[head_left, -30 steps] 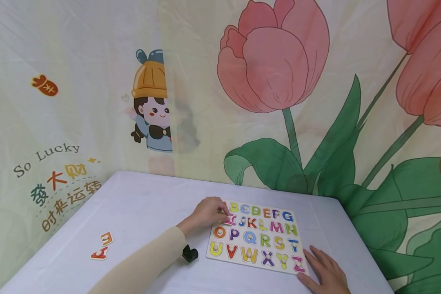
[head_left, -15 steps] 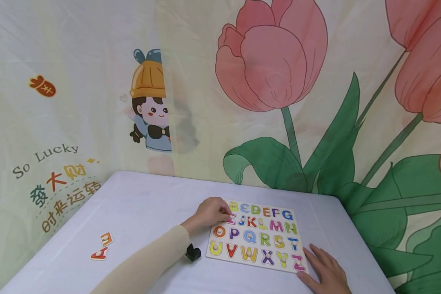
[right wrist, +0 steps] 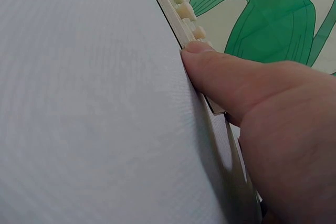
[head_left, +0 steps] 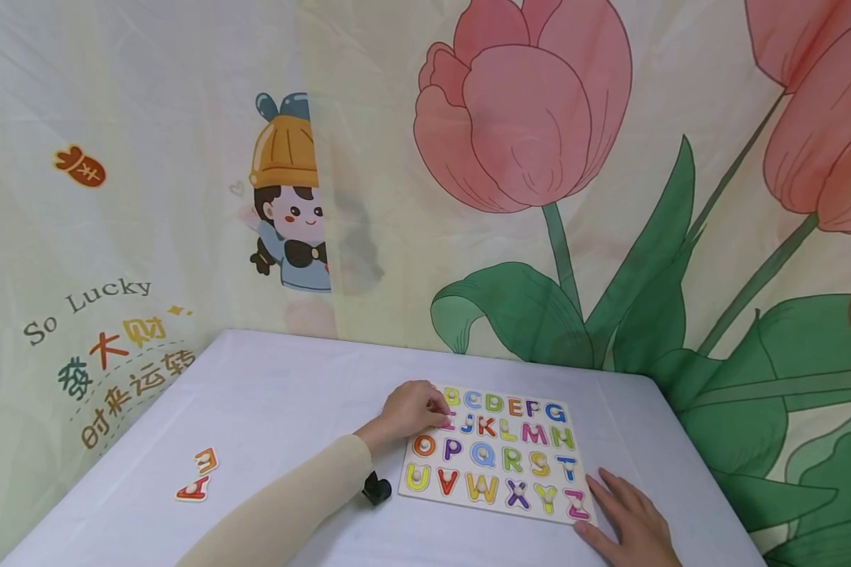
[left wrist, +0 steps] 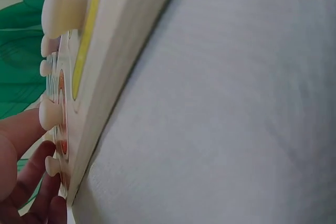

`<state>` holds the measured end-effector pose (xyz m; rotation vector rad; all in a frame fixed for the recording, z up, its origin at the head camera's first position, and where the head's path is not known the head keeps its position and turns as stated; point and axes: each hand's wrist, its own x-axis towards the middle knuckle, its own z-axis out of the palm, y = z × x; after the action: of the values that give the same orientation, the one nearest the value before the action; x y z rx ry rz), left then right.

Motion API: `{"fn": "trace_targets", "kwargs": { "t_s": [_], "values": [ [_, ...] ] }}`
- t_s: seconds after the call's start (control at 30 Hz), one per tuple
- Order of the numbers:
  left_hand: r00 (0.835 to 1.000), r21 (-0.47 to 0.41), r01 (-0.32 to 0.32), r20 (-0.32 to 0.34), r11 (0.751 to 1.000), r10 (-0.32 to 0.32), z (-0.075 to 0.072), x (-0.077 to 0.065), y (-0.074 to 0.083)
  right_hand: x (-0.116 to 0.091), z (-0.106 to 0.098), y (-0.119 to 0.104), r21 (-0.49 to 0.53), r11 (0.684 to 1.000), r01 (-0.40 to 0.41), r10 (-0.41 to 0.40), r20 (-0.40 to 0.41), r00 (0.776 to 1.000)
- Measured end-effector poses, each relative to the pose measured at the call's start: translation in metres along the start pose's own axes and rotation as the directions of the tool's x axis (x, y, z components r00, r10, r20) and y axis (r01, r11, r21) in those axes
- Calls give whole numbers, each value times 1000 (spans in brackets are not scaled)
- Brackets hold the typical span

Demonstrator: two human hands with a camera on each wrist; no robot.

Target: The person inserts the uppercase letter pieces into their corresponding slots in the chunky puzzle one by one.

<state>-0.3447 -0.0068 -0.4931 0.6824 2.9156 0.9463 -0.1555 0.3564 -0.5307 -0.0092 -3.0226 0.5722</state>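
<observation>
My left hand reaches to the left side of the wooden alphabet puzzle board, thumb and fingers pinching a pink letter piece in the second row. Its fingers cover part of that piece and the row's left end. In the left wrist view, the fingertips are among the round knobs of the letters. My right hand lies at the board's lower right corner, fingers straight along the right edge. The right wrist view shows its thumb against the board's edge.
Two loose letter pieces, an orange one and a red one, lie on the left of the white table. A small black object is beside my left sleeve. A printed curtain stands behind the table.
My left hand has shifted slightly right, its fingers settling lower over the pink letter piece on the board. The right hand stays at the corner.
</observation>
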Motion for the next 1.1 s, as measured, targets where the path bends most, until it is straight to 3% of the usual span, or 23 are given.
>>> {"fn": "trace_targets", "kwargs": {
  "t_s": [0.37,0.53,0.77,1.1],
  "values": [
    [998,-56,0,69,998,4,-12,-6,0,0,-1,-2,31,999,-27,25,56,998],
    [999,-44,-25,45,999,27,-27,-15,-5,1,-2,-2,20,999,-33,32,60,998],
    [996,5,-59,-64,998,59,-52,-42,-24,2,-2,-1,7,999,-36,35,54,998],
    [983,36,-84,-159,996,88,-81,-93,-61,2,-1,-3,5,999,-38,38,60,997]
  ]
}}
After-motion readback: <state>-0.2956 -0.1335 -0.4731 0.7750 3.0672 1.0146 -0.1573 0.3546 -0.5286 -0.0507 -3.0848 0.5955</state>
